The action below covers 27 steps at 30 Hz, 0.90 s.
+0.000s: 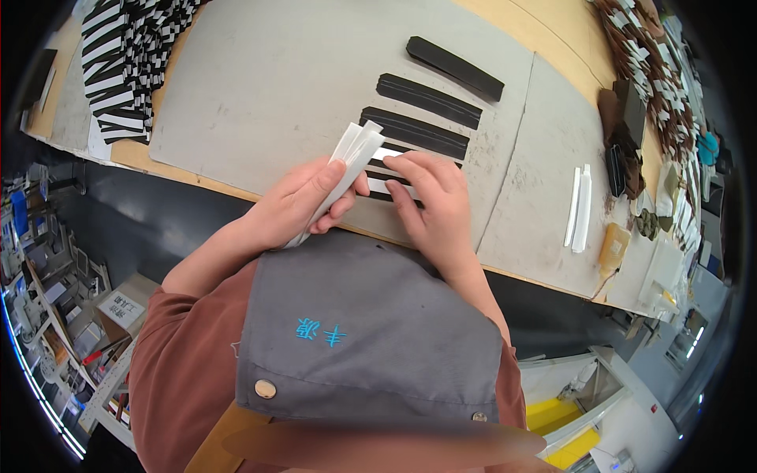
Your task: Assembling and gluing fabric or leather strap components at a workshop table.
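Note:
My left hand (303,197) is closed round a bundle of thin white strips (356,154), held at a slant over the table's near edge. Several black strips (414,132) lie in a column across the grey work surface. Among the nearest ones, a white strip (384,154) lies across a black strip, partly covered by my fingers. Another white piece (380,186) shows just below it. My right hand (434,197) rests over these, its index fingertip at the upper white strip. Its thumb is apart from the index finger, with a gap between them.
A stack of black and white strips (118,71) covers the far left. More brown and white strips (654,79) pile up at the far right. White strips (580,209), a yellowish block (613,247) and a dark case (617,169) lie on the right side of the table.

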### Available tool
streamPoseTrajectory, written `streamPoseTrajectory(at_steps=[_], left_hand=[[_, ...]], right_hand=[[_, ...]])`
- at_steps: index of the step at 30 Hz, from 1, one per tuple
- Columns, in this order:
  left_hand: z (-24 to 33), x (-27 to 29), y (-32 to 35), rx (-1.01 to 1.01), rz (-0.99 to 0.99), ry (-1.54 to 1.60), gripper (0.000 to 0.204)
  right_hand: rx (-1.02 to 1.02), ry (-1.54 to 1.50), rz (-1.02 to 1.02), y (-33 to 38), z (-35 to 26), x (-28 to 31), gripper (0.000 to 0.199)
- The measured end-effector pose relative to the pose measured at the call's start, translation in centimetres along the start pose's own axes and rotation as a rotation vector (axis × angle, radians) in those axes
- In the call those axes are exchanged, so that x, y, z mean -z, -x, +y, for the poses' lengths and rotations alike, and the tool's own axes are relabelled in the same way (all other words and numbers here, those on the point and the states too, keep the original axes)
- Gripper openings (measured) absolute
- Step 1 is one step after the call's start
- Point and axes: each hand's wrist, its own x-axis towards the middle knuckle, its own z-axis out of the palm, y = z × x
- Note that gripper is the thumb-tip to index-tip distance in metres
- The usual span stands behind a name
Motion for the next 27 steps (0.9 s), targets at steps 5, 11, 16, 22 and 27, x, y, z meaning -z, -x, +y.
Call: streamPoseTrajectory(at_steps=[5, 11, 16, 22, 27], left_hand=[[-0.1, -1.3, -0.5, 0.054, -0.010, 0.031, 0.051], [-0.8, -2.1, -1.0, 0.054, -0.061, -0.022, 0.044], [-1.1, -2.6, -1.0, 0.060, -0.069, -0.042, 0.040], [-1.0, -3.0, -1.0, 0.045, -0.056, -0.053, 0.040], [-1.2, -2.9, -1.2, 0.061, -0.034, 0.025, 0.044]], right_hand=[[-0.370, -0.643, 0.038, 0.0, -0.8, 1.4, 0.023], [-0.578, -0.921, 0.026, 0.4, -0.9, 1.6, 0.019], [-0.663, -0.987, 0.057, 1.1, -0.8, 1.7, 0.014], [-0.575, -0.906, 0.087, 1.5, -0.6, 2.1, 0.011], [-0.482, -1.068, 0.120, 2.0, -0.4, 1.9, 0.008]])
